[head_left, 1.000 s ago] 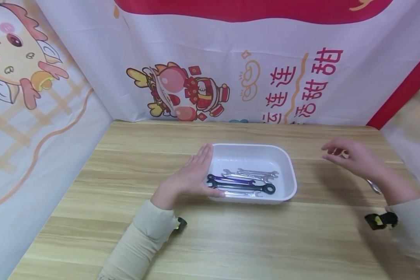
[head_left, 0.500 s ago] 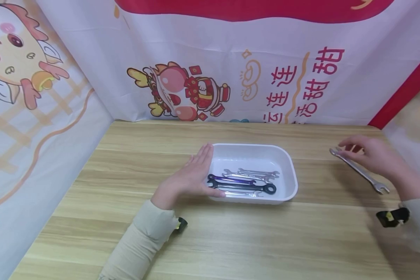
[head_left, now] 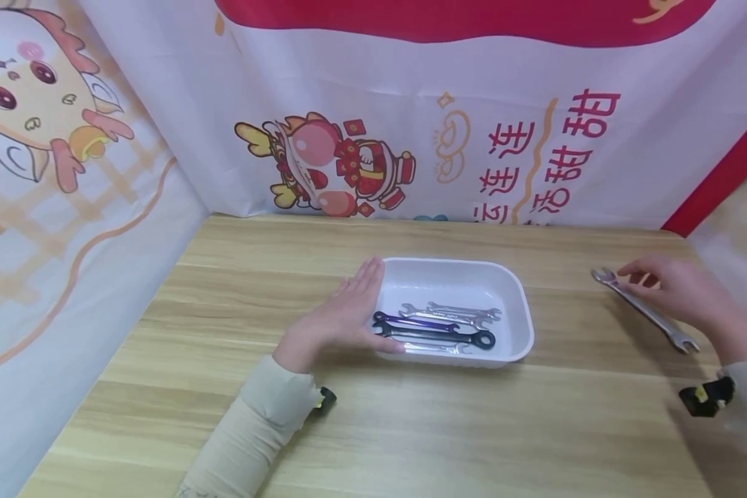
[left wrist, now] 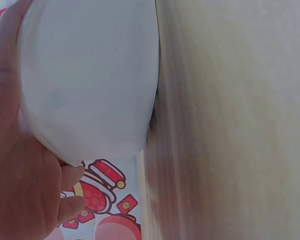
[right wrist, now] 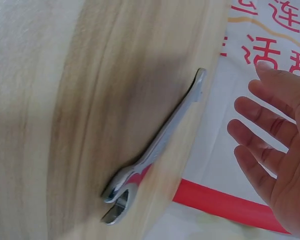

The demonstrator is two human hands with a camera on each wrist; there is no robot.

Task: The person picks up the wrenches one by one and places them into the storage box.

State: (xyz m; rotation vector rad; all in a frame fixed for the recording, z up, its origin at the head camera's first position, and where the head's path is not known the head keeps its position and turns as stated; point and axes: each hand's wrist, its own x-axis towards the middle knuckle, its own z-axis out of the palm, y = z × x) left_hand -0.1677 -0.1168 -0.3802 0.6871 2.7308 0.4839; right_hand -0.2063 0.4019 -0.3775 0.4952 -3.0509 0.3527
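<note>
My left hand [head_left: 339,317] rests on the left end of a white plastic tray [head_left: 523,325]. In the head view its fingers lie straight along the rim, with the thumb over the front side. The left wrist view shows the palm against the rim of the tray [left wrist: 90,90]. Inside the tray lie a black wrench [head_left: 436,336], a purple wrench [head_left: 417,321] and several silver wrenches [head_left: 448,317]. At the right, a silver open-end wrench [head_left: 653,317] lies on the table. My right hand [head_left: 685,290] hovers over it, and the right wrist view shows loosely spread fingers apart from the wrench [right wrist: 162,137].
The wooden table [head_left: 411,429] carries the tray and the lone wrench. A printed cloth [head_left: 361,69] hangs along the table's back edge, and another patterned cloth [head_left: 124,228] borders the left side.
My right hand has moved right, uncovering the silver wrench on the table, which shows in full length now. The left hand stays on the tray. The head view has shifted slightly.
</note>
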